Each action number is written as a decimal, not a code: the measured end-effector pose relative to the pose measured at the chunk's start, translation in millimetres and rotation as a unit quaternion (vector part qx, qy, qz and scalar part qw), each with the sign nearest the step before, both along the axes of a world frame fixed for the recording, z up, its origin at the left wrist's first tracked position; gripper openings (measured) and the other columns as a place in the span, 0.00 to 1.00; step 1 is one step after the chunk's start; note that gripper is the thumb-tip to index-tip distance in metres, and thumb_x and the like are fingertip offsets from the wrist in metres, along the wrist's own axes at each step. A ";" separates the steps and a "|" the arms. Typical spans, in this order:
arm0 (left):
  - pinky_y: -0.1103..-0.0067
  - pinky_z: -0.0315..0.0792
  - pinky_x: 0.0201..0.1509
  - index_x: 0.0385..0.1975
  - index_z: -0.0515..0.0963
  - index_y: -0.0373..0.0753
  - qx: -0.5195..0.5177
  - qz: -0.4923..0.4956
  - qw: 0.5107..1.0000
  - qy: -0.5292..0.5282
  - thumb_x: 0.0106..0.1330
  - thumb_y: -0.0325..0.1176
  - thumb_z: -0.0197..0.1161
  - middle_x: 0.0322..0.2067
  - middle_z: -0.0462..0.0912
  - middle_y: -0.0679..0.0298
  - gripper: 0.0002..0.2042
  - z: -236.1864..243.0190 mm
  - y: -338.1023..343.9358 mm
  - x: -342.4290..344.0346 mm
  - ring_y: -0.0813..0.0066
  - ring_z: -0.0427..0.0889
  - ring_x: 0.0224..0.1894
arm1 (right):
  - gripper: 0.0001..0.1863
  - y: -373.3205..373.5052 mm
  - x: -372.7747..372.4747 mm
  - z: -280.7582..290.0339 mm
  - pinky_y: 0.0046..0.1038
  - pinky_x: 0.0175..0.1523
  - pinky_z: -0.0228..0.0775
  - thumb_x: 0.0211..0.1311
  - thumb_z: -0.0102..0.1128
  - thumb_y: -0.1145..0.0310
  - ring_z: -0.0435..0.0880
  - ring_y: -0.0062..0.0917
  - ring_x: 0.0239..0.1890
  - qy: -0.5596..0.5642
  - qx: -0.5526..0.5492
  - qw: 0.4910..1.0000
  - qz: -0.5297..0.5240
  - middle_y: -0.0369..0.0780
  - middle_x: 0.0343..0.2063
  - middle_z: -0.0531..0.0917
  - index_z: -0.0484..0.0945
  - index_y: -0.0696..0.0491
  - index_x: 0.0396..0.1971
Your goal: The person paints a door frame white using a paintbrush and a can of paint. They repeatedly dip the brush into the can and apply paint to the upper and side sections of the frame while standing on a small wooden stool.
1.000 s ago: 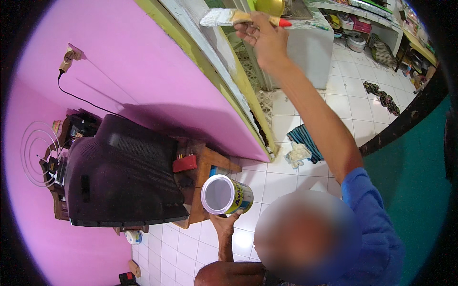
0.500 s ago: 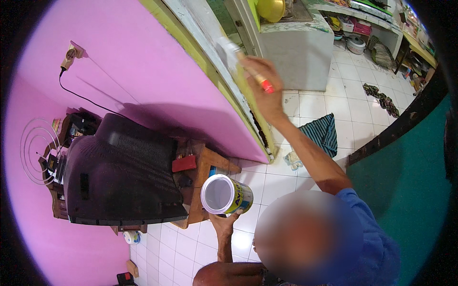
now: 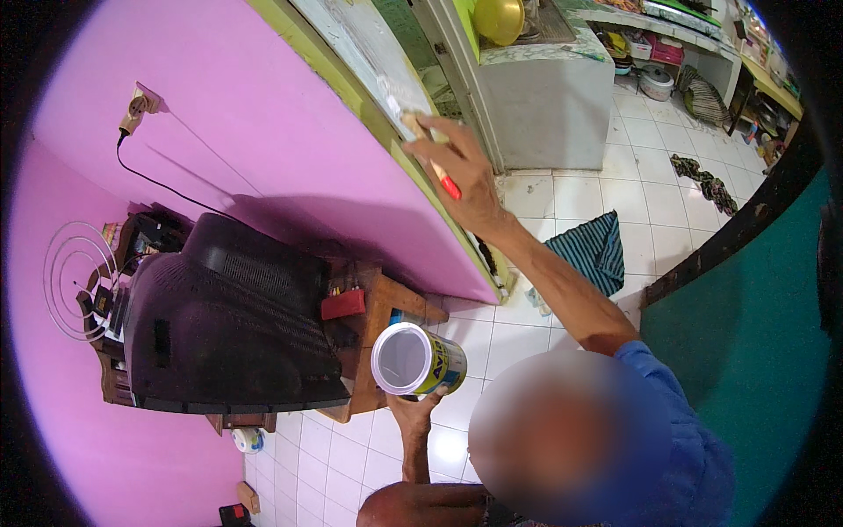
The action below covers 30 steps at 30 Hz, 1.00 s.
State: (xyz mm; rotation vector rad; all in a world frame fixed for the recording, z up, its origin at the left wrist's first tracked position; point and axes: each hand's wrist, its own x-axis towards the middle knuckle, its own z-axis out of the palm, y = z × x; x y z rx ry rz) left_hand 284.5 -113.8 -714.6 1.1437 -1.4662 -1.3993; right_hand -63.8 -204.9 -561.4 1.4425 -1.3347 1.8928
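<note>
My right hand grips a paintbrush with a red-tipped handle. The bristles lie at the surface of a wooden door frame, where white paint shows along the upper part. Lower down, the edge is yellow-green, with a dark damaged gap near the floor. My left hand supports a paint can from beneath, its thumb along the side. The can is tilted with its mouth toward the view and looks pale inside. How much paint it holds, I cannot tell.
A bulky black television stands on a wooden table beside the pink wall. A cord runs from it to the wall socket. Striped cloth lies on the white tiles. Past the doorway is a tiled counter.
My right hand has moved the brush down and slightly left along the door frame. My left hand keeps the can in nearly the same place.
</note>
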 end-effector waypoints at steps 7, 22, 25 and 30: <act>0.68 0.77 0.63 0.62 0.70 0.29 -0.004 -0.009 1.000 -0.008 0.42 0.29 0.86 0.54 0.80 0.53 0.43 9.4 1.3 -2.5 0.63 0.82 0.55 | 0.15 -18.8 -23.5 35.1 0.36 0.61 0.76 0.64 0.64 0.83 0.80 0.39 0.59 0.037 -0.020 0.999 0.026 0.43 0.59 0.79 0.85 0.51 0.47; 0.69 0.80 0.58 0.57 0.74 0.28 -0.046 -0.008 0.999 -0.021 0.42 0.27 0.84 0.50 0.83 0.53 0.38 -5.4 0.5 -1.5 0.64 0.84 0.51 | 0.14 10.9 -43.4 19.0 0.34 0.60 0.77 0.64 0.67 0.79 0.82 0.38 0.58 0.026 -0.023 0.999 -0.003 0.42 0.57 0.81 0.85 0.51 0.48; 0.69 0.81 0.58 0.57 0.74 0.29 -0.042 -0.007 0.999 -0.020 0.42 0.27 0.85 0.50 0.83 0.53 0.38 -0.7 1.3 -4.3 0.64 0.85 0.51 | 0.16 -4.0 -51.4 56.6 0.37 0.63 0.76 0.62 0.68 0.77 0.82 0.39 0.59 0.078 -0.061 0.995 -0.003 0.40 0.58 0.82 0.84 0.47 0.49; 0.69 0.81 0.59 0.57 0.74 0.28 -0.023 0.020 1.000 0.003 0.42 0.28 0.85 0.49 0.83 0.52 0.39 15.4 5.6 -11.2 0.63 0.85 0.51 | 0.16 -10.6 -50.8 24.1 0.34 0.58 0.80 0.61 0.69 0.78 0.83 0.37 0.58 0.149 0.005 0.988 -0.030 0.40 0.58 0.82 0.85 0.50 0.48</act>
